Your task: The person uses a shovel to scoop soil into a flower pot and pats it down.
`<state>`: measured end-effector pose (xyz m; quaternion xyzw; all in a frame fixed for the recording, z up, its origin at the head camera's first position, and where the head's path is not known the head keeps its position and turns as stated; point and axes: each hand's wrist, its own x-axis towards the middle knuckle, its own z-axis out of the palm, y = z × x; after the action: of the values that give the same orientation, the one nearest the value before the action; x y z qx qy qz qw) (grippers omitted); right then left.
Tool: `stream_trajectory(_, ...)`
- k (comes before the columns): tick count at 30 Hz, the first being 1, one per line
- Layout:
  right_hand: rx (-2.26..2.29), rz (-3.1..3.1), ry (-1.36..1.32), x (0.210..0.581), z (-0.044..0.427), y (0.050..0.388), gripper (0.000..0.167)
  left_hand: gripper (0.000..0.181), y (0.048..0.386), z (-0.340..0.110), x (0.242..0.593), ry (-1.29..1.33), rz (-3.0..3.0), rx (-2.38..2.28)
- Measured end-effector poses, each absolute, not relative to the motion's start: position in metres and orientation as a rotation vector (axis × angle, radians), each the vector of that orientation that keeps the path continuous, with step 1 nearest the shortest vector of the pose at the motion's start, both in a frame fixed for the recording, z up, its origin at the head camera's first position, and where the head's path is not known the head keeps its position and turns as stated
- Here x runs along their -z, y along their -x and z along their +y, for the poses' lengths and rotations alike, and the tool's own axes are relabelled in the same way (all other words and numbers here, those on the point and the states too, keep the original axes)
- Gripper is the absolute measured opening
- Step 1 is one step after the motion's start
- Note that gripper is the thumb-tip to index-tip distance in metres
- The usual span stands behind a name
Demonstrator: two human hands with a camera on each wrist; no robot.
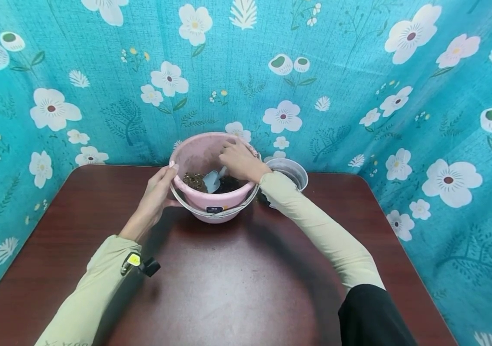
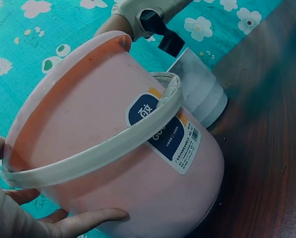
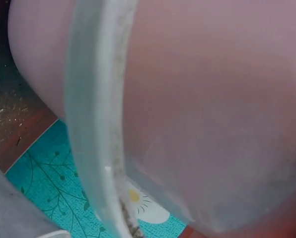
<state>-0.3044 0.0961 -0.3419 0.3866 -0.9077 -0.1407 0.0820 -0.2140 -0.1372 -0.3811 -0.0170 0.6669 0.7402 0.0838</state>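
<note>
A pink bucket (image 1: 228,198) with a white carrying handle (image 1: 190,204) stands tilted near the back of the table. My left hand (image 1: 152,196) grips its left rim, and in the left wrist view the thumb lies along the pink wall (image 2: 163,203). Inside, a small grey-blue hand shovel (image 1: 212,181) rests in dark soil (image 1: 230,184) beside coarser brown material (image 1: 194,180). My right hand (image 1: 243,159) reaches over the right rim and holds the shovel by its handle, mostly covered by the fingers. The right wrist view shows only the bucket's outer wall (image 3: 212,99) up close.
Right of the bucket stand nested grey-white pots (image 1: 294,168), partly behind the right sleeve. Crumbs of soil lie on the dark red-brown table (image 1: 211,288) near them. A turquoise flowered cloth (image 1: 228,86) hangs behind and at both sides.
</note>
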Motion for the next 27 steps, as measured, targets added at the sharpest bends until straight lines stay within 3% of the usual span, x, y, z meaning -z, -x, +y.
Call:
stream_trajectory(17,0.011,-2.816,-1.233,0.3386,0.0989,0.3079,0.021,0.065,0.2126,-0.1386,0.3804,0.06,2.021,-2.211)
stream_trajectory(27,0.058,-2.927,-1.262,0.3418,0.0966,0.3033,0.013,0.064,0.2128,-0.1356,0.3808,0.053,2.016,-2.206)
